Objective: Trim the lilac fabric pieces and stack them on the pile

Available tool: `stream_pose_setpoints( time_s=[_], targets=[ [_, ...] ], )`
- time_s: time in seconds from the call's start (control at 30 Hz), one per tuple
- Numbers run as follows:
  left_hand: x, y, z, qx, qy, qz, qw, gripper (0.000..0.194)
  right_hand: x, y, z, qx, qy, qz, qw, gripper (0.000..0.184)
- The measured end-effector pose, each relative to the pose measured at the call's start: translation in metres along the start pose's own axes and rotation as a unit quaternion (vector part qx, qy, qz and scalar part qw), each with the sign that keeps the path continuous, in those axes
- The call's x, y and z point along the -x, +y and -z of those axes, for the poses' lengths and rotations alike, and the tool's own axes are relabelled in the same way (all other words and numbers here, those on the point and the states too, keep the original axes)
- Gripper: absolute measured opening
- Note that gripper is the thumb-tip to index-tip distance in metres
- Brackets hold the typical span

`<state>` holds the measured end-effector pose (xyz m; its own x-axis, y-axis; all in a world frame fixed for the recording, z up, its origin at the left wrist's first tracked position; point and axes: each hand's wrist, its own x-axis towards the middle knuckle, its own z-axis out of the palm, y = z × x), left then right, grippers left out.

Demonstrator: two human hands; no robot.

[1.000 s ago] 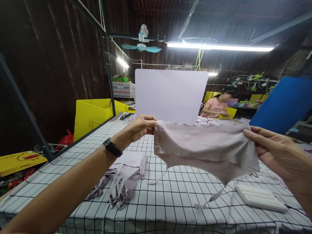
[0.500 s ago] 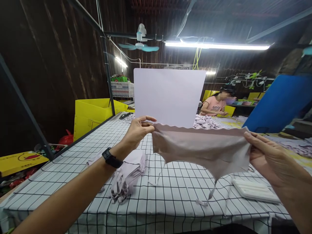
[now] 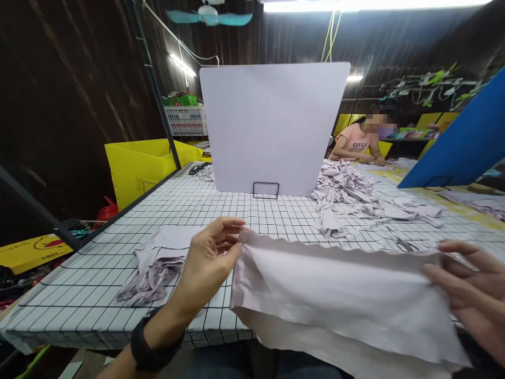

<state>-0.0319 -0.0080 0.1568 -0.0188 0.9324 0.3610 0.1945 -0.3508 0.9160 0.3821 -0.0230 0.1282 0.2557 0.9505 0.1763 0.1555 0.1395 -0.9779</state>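
Observation:
A pale pinkish-grey fabric piece with a wavy top edge is stretched between my hands, low over the near table edge. My left hand, with a black watch on the wrist, pinches its upper left corner. My right hand grips its right end with the fingers closed over the cloth. To the left of my left hand lies a stack of similar folded pieces with loose straps on the checked tablecloth.
A white board stands upright on a wire stand mid-table. A heap of fabric pieces and scissors lie to the right. A blue board leans at the right. A person in a pink shirt works behind. Yellow bins stand left.
Both hands have lowered the fabric from chest height down toward the near table edge, and the view has tilted downward. The white tray at the right is out of sight.

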Motion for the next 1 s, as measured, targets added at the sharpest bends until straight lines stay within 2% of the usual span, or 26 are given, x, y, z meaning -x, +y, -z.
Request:
stream_pose_setpoints(
  time_s=[0.07,0.13,0.23,0.3,0.4,0.53,0.63,0.77,0.87,1.0],
  targets=[
    [-0.005,-0.037,-0.017,-0.037,0.011,0.036,0.999,0.026,-0.010,0.028,-0.026,-0.007,-0.006,-0.043,0.999,0.059],
    [-0.015,-0.075,-0.035,-0.124,0.009,0.061,0.990,0.030,-0.024,0.056,-0.054,0.030,-0.028,-0.087,0.995,0.061],
    [-0.032,-0.120,-0.054,-0.301,-0.037,0.058,0.951,0.043,-0.051,0.091,-0.087,0.133,-0.026,-0.080,0.988,0.058],
    [-0.040,-0.138,-0.062,-0.354,-0.059,0.050,0.932,0.051,-0.067,0.107,-0.099,0.166,-0.016,-0.070,0.984,0.055],
    [-0.044,-0.145,-0.069,-0.407,-0.076,0.045,0.909,0.057,-0.082,0.119,-0.106,0.194,-0.012,-0.064,0.979,0.057],
    [-0.038,-0.144,-0.076,-0.501,-0.132,-0.021,0.855,0.041,-0.071,0.122,-0.105,0.237,0.009,-0.062,0.970,0.055],
    [-0.032,-0.147,-0.081,-0.469,-0.182,-0.051,0.863,0.031,-0.051,0.120,-0.101,0.274,0.035,-0.058,0.959,0.051],
    [-0.037,-0.153,-0.081,-0.459,-0.139,0.033,0.877,0.033,-0.044,0.117,-0.098,0.323,0.051,-0.064,0.943,0.040],
    [-0.050,-0.155,-0.078,-0.463,-0.130,0.081,0.873,0.037,-0.062,0.119,-0.103,0.348,0.042,-0.064,0.934,0.030],
    [-0.067,-0.153,-0.076,-0.463,-0.139,0.119,0.867,0.033,-0.082,0.119,-0.115,0.345,0.002,-0.059,0.937,0.021]
  ],
)
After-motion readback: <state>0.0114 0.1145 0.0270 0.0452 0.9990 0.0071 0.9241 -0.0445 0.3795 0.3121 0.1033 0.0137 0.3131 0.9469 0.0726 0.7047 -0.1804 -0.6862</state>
